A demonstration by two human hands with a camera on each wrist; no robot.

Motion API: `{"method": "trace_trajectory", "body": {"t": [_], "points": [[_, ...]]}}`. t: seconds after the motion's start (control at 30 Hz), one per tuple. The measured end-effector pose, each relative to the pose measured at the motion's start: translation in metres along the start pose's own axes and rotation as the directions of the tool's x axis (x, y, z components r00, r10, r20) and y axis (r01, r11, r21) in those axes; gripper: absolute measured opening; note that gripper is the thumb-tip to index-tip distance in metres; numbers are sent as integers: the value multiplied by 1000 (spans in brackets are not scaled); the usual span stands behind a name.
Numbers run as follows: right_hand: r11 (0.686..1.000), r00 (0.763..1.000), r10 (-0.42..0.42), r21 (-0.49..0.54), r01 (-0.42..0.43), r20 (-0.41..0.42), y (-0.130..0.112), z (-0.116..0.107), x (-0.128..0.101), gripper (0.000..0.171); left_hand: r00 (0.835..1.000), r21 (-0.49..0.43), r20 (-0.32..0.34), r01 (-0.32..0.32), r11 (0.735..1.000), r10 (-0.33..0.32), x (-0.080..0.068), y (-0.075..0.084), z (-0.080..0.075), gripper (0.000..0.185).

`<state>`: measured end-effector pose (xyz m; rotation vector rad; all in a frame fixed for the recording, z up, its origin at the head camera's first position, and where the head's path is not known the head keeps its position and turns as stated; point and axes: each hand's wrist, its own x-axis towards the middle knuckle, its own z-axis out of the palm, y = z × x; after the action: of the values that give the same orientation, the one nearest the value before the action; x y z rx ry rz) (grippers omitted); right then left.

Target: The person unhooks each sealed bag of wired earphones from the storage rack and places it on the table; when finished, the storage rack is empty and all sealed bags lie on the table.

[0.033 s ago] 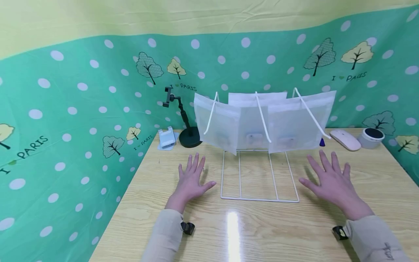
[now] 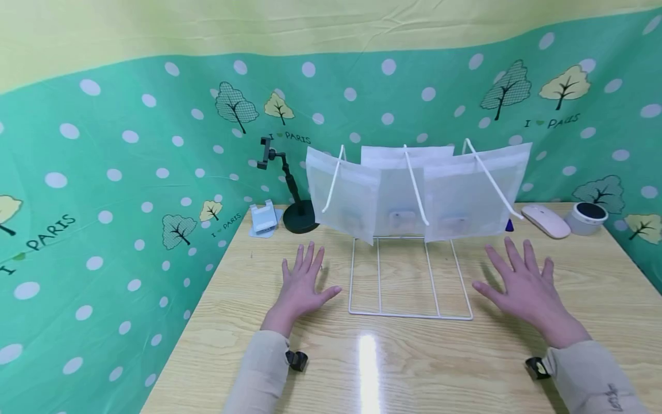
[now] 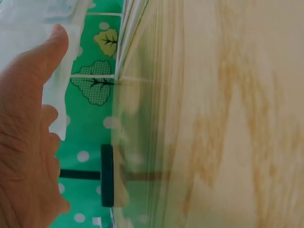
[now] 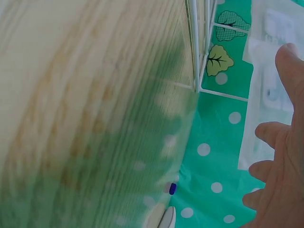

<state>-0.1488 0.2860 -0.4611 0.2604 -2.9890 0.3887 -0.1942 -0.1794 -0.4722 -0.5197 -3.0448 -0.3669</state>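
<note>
A white wire rack stands on the table, its base towards me and its prongs at the top. Three translucent white bags hang from the prongs: a left bag, a middle bag and a right bag. Small pale items show faintly through them. Left of the rack base, my left hand has its fingers spread and holds nothing. On the other side my right hand is spread likewise, also without anything in it. Neither hand touches the rack or bags.
Behind the left hand stand a light blue folding stand and a black phone holder. At the back right lie a pink mouse, a white round device and a small dark blue object. A patterned green cloth surrounds the table.
</note>
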Motion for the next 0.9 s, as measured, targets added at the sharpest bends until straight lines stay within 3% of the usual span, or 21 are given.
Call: {"method": "trace_trajectory", "body": {"t": [0.33, 0.47, 0.6, 0.67, 0.73, 0.9], "points": [[999, 1000, -19, 28, 18, 25, 0, 3, 1, 95, 1000, -27, -16, 8, 1000, -8, 2, -3, 2, 102], [999, 997, -30, 38, 28, 71, -1, 7, 0, 100, 998, -112, -24, 49, 992, -52, 11, -6, -7, 102], [994, 989, -57, 101, 43, 138, -7, 10, -1, 106, 991, -251, -61, 103, 962, -122, 27, -11, -20, 100], [987, 983, -91, 146, 68, 161, -9, 12, -2, 108, 984, -363, -65, 131, 923, -166, 38, -13, -27, 100], [975, 974, -129, 200, 91, 186, -12, 13, -2, 110, 976, -499, -53, 156, 852, -211, 48, -16, -34, 99], [956, 948, -180, 275, 106, 262, -20, 15, -2, 112, 953, -778, -8, 185, 601, -304, 74, -20, -49, 93]]}}
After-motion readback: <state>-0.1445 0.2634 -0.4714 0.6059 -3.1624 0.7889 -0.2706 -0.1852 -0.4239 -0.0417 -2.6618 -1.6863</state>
